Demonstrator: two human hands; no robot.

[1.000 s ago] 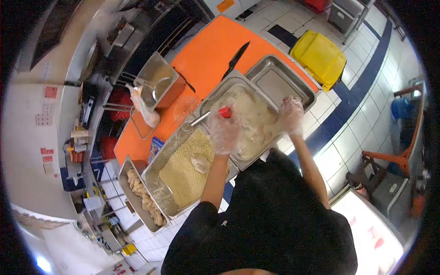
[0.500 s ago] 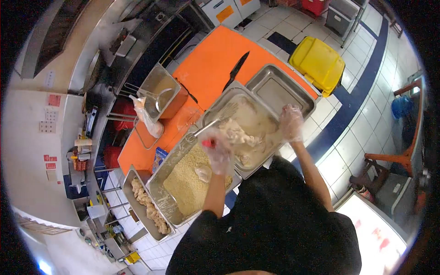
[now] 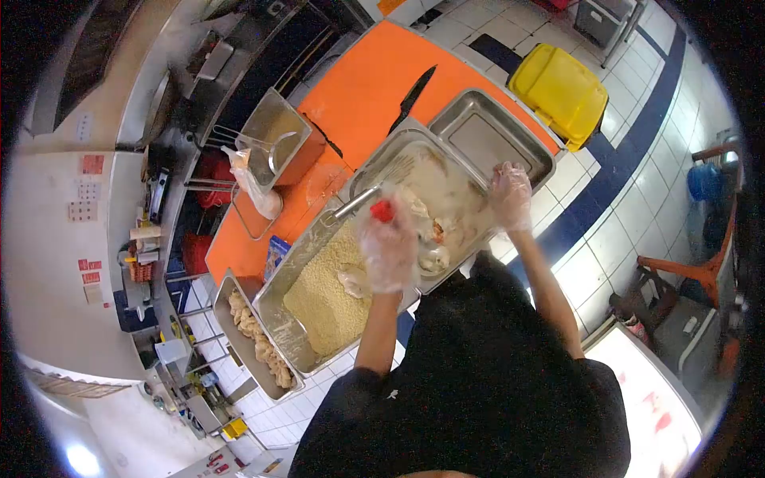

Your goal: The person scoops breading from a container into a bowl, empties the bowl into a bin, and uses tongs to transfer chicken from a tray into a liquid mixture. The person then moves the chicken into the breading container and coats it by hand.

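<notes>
My left hand (image 3: 388,248), in a clear plastic glove, is closed around a small red thing (image 3: 382,210) over the boundary between two metal trays. Beside it lies a whisk (image 3: 357,204), its wires in a tray of pale liquid (image 3: 458,203) with chicken pieces (image 3: 434,256). Gloved too, my right hand (image 3: 511,199) has its fingers bent at the rim by the liquid tray and a bare metal tray (image 3: 486,137); whether it grips anything is unclear. A pale piece (image 3: 353,280) sits on yellowish crumbs (image 3: 319,307) in another tray.
A long tray of coated pieces (image 3: 259,342) stands at the left. On the orange table (image 3: 351,84) are a knife (image 3: 413,99), a deep metal container (image 3: 275,135) and a plastic bag (image 3: 256,187). A yellow bin (image 3: 558,92) stands beyond the table.
My left hand has moved right and slightly up with the red thing, now partly covering the liquid tray's near-left edge. My right hand has stayed almost in place. The view has shifted slightly.
</notes>
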